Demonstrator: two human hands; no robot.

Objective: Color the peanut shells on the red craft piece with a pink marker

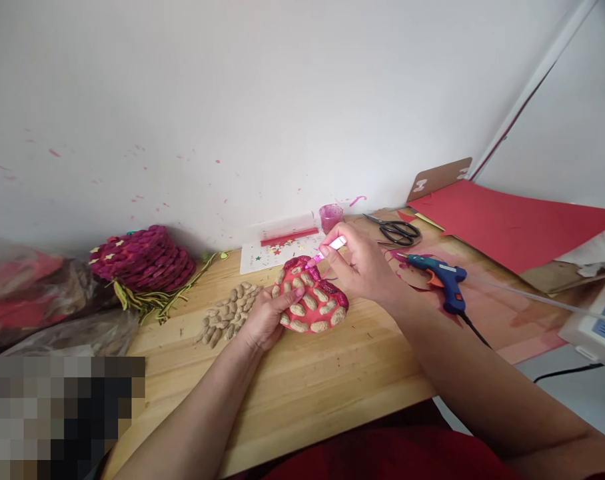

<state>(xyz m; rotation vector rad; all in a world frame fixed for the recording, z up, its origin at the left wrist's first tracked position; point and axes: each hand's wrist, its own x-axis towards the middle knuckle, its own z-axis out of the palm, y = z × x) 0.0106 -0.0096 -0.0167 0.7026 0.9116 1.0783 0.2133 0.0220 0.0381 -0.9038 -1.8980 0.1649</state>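
Observation:
A red heart-shaped piece point(312, 300) covered with peanut shells lies on the wooden table point(307, 387). My left hand point(265, 320) grips its left edge, thumb on top. My right hand point(360, 263) pinches a small white brush point(330, 249) with a pink tip. That tip touches the upper part of the heart, where some shells are painted magenta. A pile of loose peanut shells point(227, 313) lies just left of my left hand.
A blue glue gun point(442, 277) lies right of my right hand, its cable running off the table. Black scissors point(397, 231), a pink paint cup point(330, 217) and a star-printed sheet point(272, 253) sit behind. A magenta shell-covered piece point(142, 259) and plastic bags point(32, 293) are at left, red paper point(512, 223) at right.

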